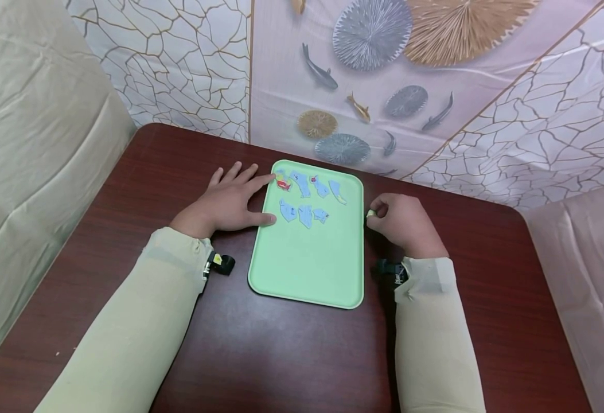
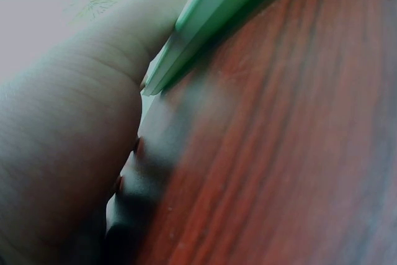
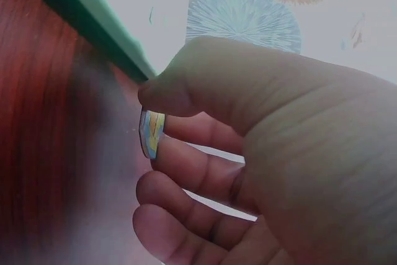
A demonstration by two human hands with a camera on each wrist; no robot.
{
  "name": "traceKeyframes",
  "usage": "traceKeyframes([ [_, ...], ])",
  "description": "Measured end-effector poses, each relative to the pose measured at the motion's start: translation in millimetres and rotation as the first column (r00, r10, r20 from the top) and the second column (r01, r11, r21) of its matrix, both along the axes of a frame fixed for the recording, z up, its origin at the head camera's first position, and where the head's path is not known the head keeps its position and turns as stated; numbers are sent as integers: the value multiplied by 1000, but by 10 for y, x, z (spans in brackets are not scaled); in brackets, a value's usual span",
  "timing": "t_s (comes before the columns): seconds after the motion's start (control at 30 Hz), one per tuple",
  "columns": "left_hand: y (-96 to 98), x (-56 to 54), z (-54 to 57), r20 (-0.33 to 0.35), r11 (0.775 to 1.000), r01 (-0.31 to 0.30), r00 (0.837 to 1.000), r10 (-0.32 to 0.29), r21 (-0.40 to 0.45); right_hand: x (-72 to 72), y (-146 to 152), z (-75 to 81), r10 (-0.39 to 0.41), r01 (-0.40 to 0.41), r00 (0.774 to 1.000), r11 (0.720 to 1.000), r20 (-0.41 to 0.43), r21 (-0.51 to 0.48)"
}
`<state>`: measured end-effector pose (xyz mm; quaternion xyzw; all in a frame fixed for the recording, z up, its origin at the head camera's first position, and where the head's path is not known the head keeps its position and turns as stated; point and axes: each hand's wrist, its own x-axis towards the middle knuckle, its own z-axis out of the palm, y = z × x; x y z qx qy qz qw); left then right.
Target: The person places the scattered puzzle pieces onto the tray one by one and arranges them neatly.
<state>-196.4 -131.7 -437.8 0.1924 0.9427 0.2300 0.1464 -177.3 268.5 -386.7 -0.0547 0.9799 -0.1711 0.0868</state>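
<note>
A pale green tray (image 1: 307, 264) lies on the table, with several torn-edged, light blue puzzle pieces (image 1: 305, 216) in two rows on its far half. One piece (image 1: 283, 182) at the far left corner carries red and yellow. My left hand (image 1: 224, 203) is spread at the tray's left side, thumb and index finger touching its rim. Just off the right edge, my right hand (image 1: 402, 221) pinches a small puzzle piece (image 3: 152, 133) between thumb and fingers. Yellow and blue show on that piece in the right wrist view; the fingers cover part of it.
The dark red-brown table (image 1: 260, 355) extends around the tray on all sides. Behind it hangs a patterned cloth (image 1: 281, 74) with fish and round leaf shapes. Beige cloth (image 1: 33, 143) borders the left side, and similar cloth (image 1: 585, 252) the right.
</note>
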Motion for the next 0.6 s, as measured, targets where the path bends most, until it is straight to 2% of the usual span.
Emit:
traceKeyframes([
  [0.37, 0, -4, -3, -2, 1000, 2, 1000, -2, 0, 39, -75, 66, 1, -3, 997, 1000, -74, -28],
  [0.6, 1, -10, -19, -7, 1000, 3, 1000, -3, 0, 68, -144, 133, 36, -41, 994, 999, -107, -36],
])
